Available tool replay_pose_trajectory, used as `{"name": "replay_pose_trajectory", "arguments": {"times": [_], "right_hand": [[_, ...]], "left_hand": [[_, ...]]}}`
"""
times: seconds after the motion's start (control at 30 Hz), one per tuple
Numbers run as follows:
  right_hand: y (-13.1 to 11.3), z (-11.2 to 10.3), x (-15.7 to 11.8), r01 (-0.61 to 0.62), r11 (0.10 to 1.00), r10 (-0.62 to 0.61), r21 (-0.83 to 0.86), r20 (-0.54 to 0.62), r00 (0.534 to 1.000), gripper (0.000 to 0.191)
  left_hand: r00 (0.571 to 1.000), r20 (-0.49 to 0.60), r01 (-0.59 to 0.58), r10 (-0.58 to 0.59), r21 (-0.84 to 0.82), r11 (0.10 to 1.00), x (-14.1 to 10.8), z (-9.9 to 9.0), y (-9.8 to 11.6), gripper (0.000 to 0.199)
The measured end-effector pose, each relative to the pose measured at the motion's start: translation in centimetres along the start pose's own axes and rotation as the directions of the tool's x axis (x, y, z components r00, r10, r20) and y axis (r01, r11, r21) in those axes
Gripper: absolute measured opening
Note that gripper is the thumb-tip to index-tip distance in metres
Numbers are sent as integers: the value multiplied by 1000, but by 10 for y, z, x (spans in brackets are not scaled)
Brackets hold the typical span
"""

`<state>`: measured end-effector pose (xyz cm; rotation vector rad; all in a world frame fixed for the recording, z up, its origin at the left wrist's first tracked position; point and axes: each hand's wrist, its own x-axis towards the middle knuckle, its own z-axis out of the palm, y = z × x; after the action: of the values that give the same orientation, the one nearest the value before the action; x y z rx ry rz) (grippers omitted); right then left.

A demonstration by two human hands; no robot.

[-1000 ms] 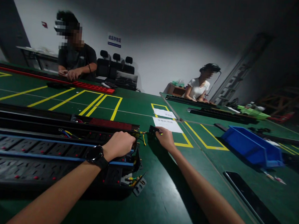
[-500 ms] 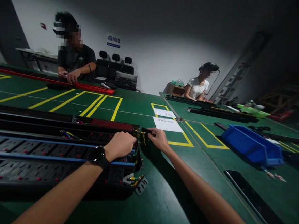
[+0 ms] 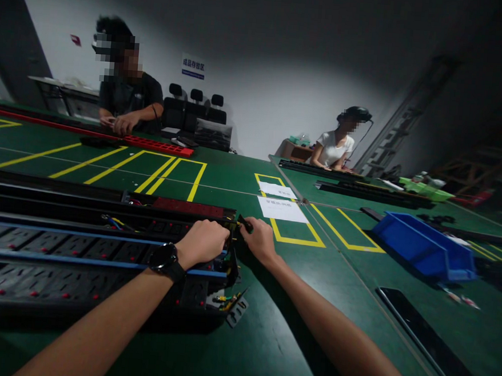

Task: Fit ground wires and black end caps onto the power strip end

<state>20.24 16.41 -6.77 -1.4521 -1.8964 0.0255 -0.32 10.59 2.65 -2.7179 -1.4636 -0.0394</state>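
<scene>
Several long black power strips lie side by side at the left, with rows of sockets and small red parts. My left hand (image 3: 204, 243) is closed at the right end of one power strip (image 3: 171, 228); its fingertips are partly hidden. Just beyond that end, my right hand (image 3: 258, 239) pinches a small black end plate (image 3: 245, 224), with a bit of yellow wire beside it. On the nearest strip, a loose metal end plate (image 3: 237, 310) hangs tilted by yellow-green wires (image 3: 225, 301). Blue and yellow wires (image 3: 117, 223) stick up from the farther strip.
A blue bin (image 3: 427, 246) and a phone (image 3: 427, 335) lie at the right on the green table (image 3: 292, 340). White paper sheets (image 3: 284, 209) rest ahead. Two people (image 3: 132, 102) work across the table, near a red rail (image 3: 163, 145) and black strips (image 3: 371, 192).
My right hand has moved slightly left, bringing the small end plate closer to the strip's end and tilting it. My left hand stays in place.
</scene>
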Motion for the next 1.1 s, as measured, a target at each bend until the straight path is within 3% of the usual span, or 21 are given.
{"name": "replay_pose_trajectory", "arguments": {"times": [0.3, 0.47, 0.53, 0.67, 0.83, 1.1], "right_hand": [[-4, -11, 0, -36, 999, 34, 36, 61, 998, 22], [-11, -56, -16, -21, 994, 22, 103, -13, 1000, 26], [-19, -78, -37, 55, 980, -66, 193, 53, 996, 31], [-38, -109, -88, 219, 924, -292, 314, 207, 934, 26], [-53, -115, -117, 254, 899, -399, 356, 430, 810, 30], [-46, -120, -111, 191, 901, -367, 390, 450, 814, 12]], "left_hand": [[1000, -17, 0, -1, -10, 1000, 0, 2, -2, 31], [1000, -24, -3, 3, 8, 1000, 0, 3, -3, 32], [1000, -22, -5, 6, 13, 1000, 0, 2, -2, 32], [1000, -10, 2, -2, 14, 1000, 0, 1, -1, 32], [1000, 2, 7, -7, 19, 1000, 2, 3, -1, 31], [1000, 19, 5, -6, 53, 999, 2, 2, 0, 33]]}}
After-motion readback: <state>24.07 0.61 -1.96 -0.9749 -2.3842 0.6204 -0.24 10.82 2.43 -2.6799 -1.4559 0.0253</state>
